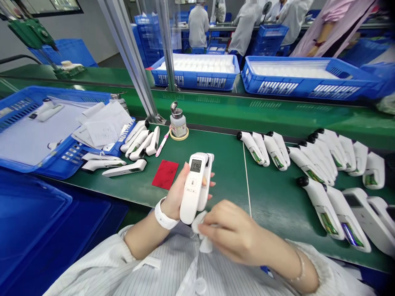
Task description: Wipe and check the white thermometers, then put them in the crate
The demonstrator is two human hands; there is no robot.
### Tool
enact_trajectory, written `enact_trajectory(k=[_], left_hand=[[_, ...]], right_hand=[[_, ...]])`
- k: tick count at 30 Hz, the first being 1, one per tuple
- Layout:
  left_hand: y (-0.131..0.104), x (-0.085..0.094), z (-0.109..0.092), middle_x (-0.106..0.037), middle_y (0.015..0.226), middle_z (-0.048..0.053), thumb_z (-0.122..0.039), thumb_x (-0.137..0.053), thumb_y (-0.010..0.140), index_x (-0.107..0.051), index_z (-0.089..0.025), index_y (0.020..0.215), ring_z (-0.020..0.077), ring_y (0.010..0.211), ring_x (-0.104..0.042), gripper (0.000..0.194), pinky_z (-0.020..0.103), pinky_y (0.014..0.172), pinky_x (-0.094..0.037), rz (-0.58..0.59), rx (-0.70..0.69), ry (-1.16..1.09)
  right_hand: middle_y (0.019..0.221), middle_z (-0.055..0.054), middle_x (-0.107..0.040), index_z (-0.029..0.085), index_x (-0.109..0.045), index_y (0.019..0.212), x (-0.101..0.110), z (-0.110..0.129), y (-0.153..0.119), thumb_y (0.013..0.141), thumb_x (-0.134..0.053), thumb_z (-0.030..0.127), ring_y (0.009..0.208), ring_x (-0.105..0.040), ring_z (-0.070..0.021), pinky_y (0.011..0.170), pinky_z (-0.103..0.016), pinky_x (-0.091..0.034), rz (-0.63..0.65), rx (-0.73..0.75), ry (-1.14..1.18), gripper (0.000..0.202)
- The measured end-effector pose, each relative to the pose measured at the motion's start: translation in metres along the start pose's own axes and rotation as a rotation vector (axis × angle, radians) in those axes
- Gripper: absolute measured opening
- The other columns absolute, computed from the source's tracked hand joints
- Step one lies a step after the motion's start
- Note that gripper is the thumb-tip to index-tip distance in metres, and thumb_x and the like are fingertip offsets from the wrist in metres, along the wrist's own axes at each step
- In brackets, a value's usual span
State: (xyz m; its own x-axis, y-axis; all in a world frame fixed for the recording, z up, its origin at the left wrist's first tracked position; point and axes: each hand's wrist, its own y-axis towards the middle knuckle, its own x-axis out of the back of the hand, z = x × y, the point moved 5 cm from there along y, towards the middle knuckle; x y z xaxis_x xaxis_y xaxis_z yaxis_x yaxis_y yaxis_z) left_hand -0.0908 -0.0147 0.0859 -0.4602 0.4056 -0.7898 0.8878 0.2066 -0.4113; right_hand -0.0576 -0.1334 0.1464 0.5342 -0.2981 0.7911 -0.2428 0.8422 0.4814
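My left hand (176,193) is wrapped round a white handheld thermometer (193,185) whose small grey screen is lit. A second white device (207,181) sits close behind it in the same hand. Just right of the thermometer's lower end, my right hand (231,230) pinches a white cloth or wipe (202,230), with its fingers closed. A red square pad (165,174) lies on the green bench to the left. Past it are a pink and white brush or pen (163,143) and a metal-capped bottle (178,122) in a yellowish dish.
Several white thermometers (317,168), some with open battery bays, lie at the right. More devices (138,139) lie left beside a blue basket (61,164) with papers. Two blue trays (197,80) stand beyond a metal post (129,57). People in light coats are in the background.
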Motion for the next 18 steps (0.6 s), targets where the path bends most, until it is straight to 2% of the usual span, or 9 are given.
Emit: enact_trajectory(k=[2, 5, 7, 8, 11, 13, 15, 18], left_hand=[[0.0, 0.0, -0.003, -0.062, 0.106, 0.014, -0.057, -0.032, 0.087, -0.066, -0.009, 0.088, 0.0208, 0.083, -0.062, 0.059, 0.03, 0.063, -0.054, 0.039, -0.018, 0.011], [-0.001, -0.001, -0.006, -0.059, 0.116, 0.014, -0.056, -0.033, 0.087, -0.067, -0.01, 0.077, 0.024, 0.091, -0.061, 0.058, 0.032, 0.068, -0.053, 0.091, -0.073, 0.065], [-0.001, -0.005, -0.006, -0.058, 0.118, 0.014, -0.057, -0.034, 0.086, -0.065, -0.01, 0.068, 0.0242, 0.093, -0.06, 0.06, 0.031, 0.073, -0.051, 0.131, -0.095, 0.1], [-0.001, -0.007, -0.005, -0.058, 0.118, 0.015, -0.057, -0.032, 0.087, -0.064, -0.009, 0.066, 0.0238, 0.092, -0.061, 0.061, 0.031, 0.075, -0.05, 0.155, -0.098, 0.108], [0.0, -0.014, 0.001, -0.059, 0.117, 0.016, -0.057, -0.028, 0.088, -0.064, -0.009, 0.068, 0.0243, 0.095, -0.061, 0.064, 0.03, 0.08, -0.048, 0.217, -0.069, 0.103], [0.001, -0.015, 0.005, -0.059, 0.117, 0.016, -0.058, -0.028, 0.088, -0.065, -0.008, 0.069, 0.0273, 0.1, -0.059, 0.064, 0.031, 0.081, -0.048, 0.234, -0.038, 0.103], [0.002, -0.014, 0.008, -0.058, 0.119, 0.015, -0.058, -0.032, 0.087, -0.066, -0.008, 0.07, 0.0299, 0.104, -0.058, 0.062, 0.033, 0.082, -0.049, 0.209, -0.017, 0.103], [0.003, -0.01, 0.006, -0.06, 0.116, 0.014, -0.058, -0.037, 0.085, -0.067, -0.009, 0.072, 0.0295, 0.103, -0.059, 0.059, 0.031, 0.079, -0.051, 0.117, -0.041, 0.109]], right_hand=[[0.091, -0.007, -0.063, 0.019, -0.057, 0.111, 0.022, -0.02, -0.012, 0.081, -0.051, 0.009, 0.08, -0.057, -0.0175, 0.067, -0.033, -0.047, -0.135, -0.114, -0.061, 0.032], [0.115, -0.012, -0.056, 0.025, -0.055, 0.117, 0.049, -0.049, -0.035, 0.078, -0.06, 0.017, 0.105, -0.053, -0.0277, 0.085, -0.046, -0.046, -0.325, -0.369, -0.262, 0.04], [0.126, -0.013, -0.05, 0.025, -0.054, 0.12, 0.053, -0.061, -0.047, 0.078, -0.061, 0.023, 0.115, -0.047, -0.0308, 0.093, -0.051, -0.04, -0.4, -0.524, -0.265, 0.042], [0.126, -0.012, -0.05, 0.025, -0.054, 0.12, 0.049, -0.064, -0.05, 0.08, -0.059, 0.025, 0.116, -0.048, -0.0295, 0.094, -0.049, -0.041, -0.414, -0.576, -0.197, 0.04], [0.118, -0.009, -0.058, 0.024, -0.054, 0.118, 0.023, -0.074, -0.051, 0.087, -0.05, 0.027, 0.109, -0.055, -0.0221, 0.089, -0.039, -0.047, -0.373, -0.67, 0.072, 0.031], [0.117, -0.008, -0.059, 0.022, -0.053, 0.118, 0.008, -0.086, -0.053, 0.089, -0.046, 0.03, 0.109, -0.055, -0.0211, 0.089, -0.037, -0.048, -0.346, -0.729, 0.086, 0.031], [0.121, -0.012, -0.056, 0.019, -0.052, 0.12, 0.002, -0.106, -0.061, 0.088, -0.047, 0.034, 0.113, -0.052, -0.0255, 0.09, -0.043, -0.046, -0.304, -0.835, -0.095, 0.036], [0.124, -0.021, -0.051, 0.014, -0.055, 0.118, 0.0, -0.137, -0.082, 0.083, -0.052, 0.034, 0.11, -0.05, -0.0358, 0.081, -0.053, -0.047, -0.119, -0.994, -0.432, 0.04]])
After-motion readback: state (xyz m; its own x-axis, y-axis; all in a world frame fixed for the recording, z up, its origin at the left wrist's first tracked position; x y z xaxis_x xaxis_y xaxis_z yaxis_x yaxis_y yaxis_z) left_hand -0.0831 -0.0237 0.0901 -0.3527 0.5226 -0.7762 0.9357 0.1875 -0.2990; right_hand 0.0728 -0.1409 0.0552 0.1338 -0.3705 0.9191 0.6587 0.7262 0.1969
